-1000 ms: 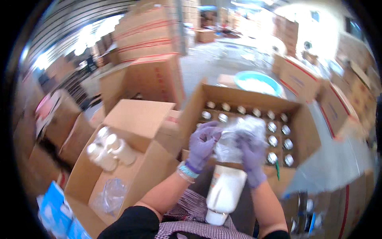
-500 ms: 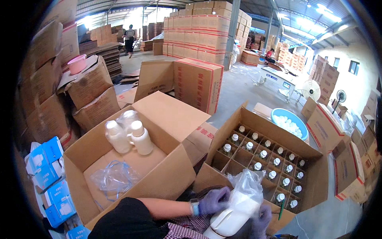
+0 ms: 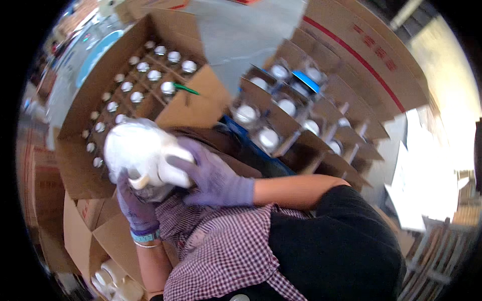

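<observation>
A white handled jug (image 3: 143, 150), partly wrapped in clear plastic, is held in front of my chest between both gloved hands. My left hand (image 3: 134, 208) is closed on it from below, by the handle. My right hand (image 3: 213, 175) has its fingers curled round the capped end. Just beyond the jug stands a carton (image 3: 78, 168) with cardboard dividers, its cells holding several white-capped bottles (image 3: 154, 75). A thin green tool (image 3: 186, 89), too blurred to name, sticks out by its flap.
To the right, another divided carton (image 3: 351, 65) holds several white-topped containers (image 3: 286, 107) and a small blue box (image 3: 306, 81). White jugs (image 3: 123, 287) sit at the lower left near open carton flaps (image 3: 113, 233). A light-blue tub (image 3: 98, 55) stands at the upper left.
My view has swung right, bringing the second divided carton into sight. The jug is raised and turned, and my right hand now lies over its capped end.
</observation>
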Available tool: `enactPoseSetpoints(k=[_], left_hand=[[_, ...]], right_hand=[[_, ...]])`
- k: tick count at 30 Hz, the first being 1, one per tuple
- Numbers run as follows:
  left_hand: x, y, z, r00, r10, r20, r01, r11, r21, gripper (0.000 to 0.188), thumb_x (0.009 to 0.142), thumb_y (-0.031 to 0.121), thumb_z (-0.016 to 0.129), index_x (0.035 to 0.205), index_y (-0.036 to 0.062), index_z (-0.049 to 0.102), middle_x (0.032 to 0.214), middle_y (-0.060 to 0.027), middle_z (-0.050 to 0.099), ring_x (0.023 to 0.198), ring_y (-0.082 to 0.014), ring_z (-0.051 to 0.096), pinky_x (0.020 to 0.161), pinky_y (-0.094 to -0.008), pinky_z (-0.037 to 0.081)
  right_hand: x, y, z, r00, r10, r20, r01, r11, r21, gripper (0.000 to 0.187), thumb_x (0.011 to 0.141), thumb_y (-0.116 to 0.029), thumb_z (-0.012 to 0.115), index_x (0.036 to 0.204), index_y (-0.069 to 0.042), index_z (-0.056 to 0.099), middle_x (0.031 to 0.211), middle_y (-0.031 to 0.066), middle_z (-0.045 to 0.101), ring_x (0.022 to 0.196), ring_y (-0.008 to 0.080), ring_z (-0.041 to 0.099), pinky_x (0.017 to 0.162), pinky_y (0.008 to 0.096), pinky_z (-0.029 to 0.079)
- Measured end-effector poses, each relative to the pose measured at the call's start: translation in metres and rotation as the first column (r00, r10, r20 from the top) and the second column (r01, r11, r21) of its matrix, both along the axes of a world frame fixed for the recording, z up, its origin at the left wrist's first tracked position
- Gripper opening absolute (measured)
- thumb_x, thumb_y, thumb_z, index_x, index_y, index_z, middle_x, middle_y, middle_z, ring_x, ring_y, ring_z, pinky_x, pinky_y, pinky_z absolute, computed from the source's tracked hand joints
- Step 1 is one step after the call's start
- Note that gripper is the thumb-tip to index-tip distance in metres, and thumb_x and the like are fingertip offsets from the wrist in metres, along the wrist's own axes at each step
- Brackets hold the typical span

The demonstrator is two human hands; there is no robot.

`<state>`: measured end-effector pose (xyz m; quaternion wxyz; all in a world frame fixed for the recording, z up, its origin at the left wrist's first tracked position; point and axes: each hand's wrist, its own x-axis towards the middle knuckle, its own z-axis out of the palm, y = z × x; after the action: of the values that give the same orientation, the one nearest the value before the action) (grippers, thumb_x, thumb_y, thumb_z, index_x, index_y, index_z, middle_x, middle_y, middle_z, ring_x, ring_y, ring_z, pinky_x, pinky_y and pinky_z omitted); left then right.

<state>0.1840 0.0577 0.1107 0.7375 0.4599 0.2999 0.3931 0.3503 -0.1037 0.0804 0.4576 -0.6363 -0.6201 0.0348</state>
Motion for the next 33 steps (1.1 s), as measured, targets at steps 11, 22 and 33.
enactPoseSetpoints(k=[11,22,33], left_hand=[[0.101,-0.147,0.048,0.387,-0.726,-0.569,0.805,-0.036,0.592,0.058,0.089,0.027,0.07,0.139,0.0019,0.054,0.114,-0.0179,0.066,0.1,-0.0294,0.066,0.093,-0.0403,0.051],[0.016,-0.042,0.022,0.748,-0.384,-0.541,0.655,0.558,0.509,0.047,0.093,0.009,0.054,0.139,-0.0005,0.055,0.116,-0.0101,0.066,0.106,-0.0182,0.062,0.096,-0.0329,0.049],[-0.165,-0.009,0.032,0.792,0.161,-0.588,0.332,0.695,0.638,0.046,0.092,0.019,0.069,0.134,0.0046,0.059,0.112,-0.0119,0.069,0.104,-0.022,0.066,0.095,-0.0354,0.051]], right_hand=[[0.065,-0.195,0.046,0.255,-0.288,-0.923,0.402,0.9,-0.17,0.078,0.075,-0.024,0.088,0.138,-0.011,0.042,0.131,0.015,0.054,0.119,0.028,0.057,0.093,0.0431,0.056],[0.062,-0.354,-0.034,0.209,-0.959,-0.194,0.825,0.279,-0.492,0.054,0.079,-0.021,0.079,0.121,-0.005,0.048,0.112,0.0146,0.061,0.103,0.0248,0.062,0.088,0.0368,0.053],[0.182,-0.251,-0.254,0.596,-0.782,0.182,0.283,-0.007,-0.959,0.057,0.092,-0.049,0.066,0.124,-0.002,0.064,0.121,0.0152,0.067,0.106,0.0285,0.063,0.096,0.0391,0.049]])
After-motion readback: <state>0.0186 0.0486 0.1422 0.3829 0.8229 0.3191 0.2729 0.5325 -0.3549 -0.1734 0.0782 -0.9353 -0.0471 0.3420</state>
